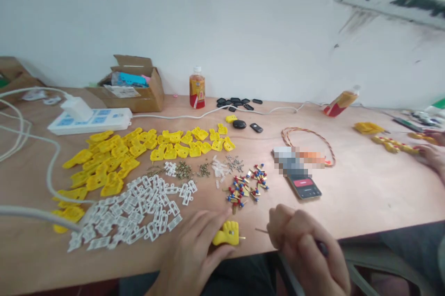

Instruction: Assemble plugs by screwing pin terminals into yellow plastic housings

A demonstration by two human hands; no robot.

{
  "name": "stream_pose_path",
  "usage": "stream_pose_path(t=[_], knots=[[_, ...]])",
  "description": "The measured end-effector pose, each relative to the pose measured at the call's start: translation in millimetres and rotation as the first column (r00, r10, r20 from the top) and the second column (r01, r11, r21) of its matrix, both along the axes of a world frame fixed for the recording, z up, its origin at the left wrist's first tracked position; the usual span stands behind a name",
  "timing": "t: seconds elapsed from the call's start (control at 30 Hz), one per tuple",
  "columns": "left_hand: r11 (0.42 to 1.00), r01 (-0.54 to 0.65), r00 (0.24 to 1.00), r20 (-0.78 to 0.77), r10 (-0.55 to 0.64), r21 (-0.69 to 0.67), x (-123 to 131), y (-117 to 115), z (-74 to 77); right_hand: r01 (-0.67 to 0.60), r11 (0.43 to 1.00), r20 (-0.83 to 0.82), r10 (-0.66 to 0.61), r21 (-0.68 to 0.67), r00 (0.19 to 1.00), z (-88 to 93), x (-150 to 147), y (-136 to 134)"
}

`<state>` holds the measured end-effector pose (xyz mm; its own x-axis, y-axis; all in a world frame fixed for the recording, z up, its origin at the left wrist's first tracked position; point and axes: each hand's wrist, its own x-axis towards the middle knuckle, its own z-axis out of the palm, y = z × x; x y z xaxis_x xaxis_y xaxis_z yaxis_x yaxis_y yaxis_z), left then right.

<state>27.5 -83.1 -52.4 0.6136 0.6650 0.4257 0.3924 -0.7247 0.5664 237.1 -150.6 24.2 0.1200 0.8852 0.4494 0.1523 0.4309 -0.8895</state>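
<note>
Near the table's front edge, my left hand (193, 247) is closed on a yellow fist-shaped plastic piece (230, 232). A thin brass pin sticks out of its right end, and a small metal dot shows on its face. To the right, my right hand (308, 245) wraps round a screwdriver (261, 230). Its thin shaft points left toward the yellow piece without touching it, and its dark handle end shows behind my fingers. Just beyond my left hand lies a cluster of red and blue tipped brass parts (239, 191). Many white plastic frames (139, 212) spread out to its left.
Yellow shells (114, 157) and small screws (184, 170) lie behind the frames. A power strip (93, 119), cardboard box (146, 94), bottle (197, 89), tilted bottle (342, 102) and phone (301, 180) stand around. Another person's hand (433, 157) is at far right.
</note>
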Motion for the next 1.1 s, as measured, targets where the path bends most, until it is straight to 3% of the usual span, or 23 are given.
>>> stream_pose_path(t=[0.07,0.13,0.3,0.57,0.67,0.77,0.87,0.97,1.1], knots=[[0.998,0.029,0.999,-0.031,-0.031,-0.062,5,-3,2.0,-0.027,1.000,-0.288,0.025,-0.002,0.957,1.7,-8,10],[0.991,0.034,0.999,-0.031,-0.038,-0.132,8,-4,2.8,-0.119,0.991,-0.435,0.084,-0.055,0.897,1.5,-16,21],[0.976,0.006,0.999,0.040,0.003,-0.217,8,-5,0.5,-0.274,0.958,-0.540,0.189,-0.080,0.820,-11.1,-36,35],[0.960,0.046,0.996,0.090,-0.022,-0.276,6,-6,-3.7,-0.237,0.970,-0.400,0.194,-0.060,0.896,-27.6,-42,32],[0.956,0.057,0.995,0.099,-0.030,-0.288,6,-6,-4.2,-0.161,0.985,-0.334,0.132,-0.062,0.933,-33.5,-45,27],[0.961,0.047,0.994,0.110,-0.017,-0.273,5,-7,-5.0,0.017,1.000,-0.119,-0.016,0.015,0.993,-37.5,-44,21],[0.972,0.007,0.994,0.105,0.018,-0.233,5,-7,-5.7,0.123,0.988,0.122,-0.135,0.097,0.983,-37.1,-35,16],[0.979,-0.006,0.993,0.111,0.030,-0.204,5,-8,-6.4,0.080,0.994,0.175,-0.092,0.071,0.980,-34.6,-24,12],[0.986,-0.008,0.993,0.113,0.027,-0.165,5,-6,-9.4,-0.005,0.996,0.078,-0.002,0.086,0.997,-35.3,-17,10]])
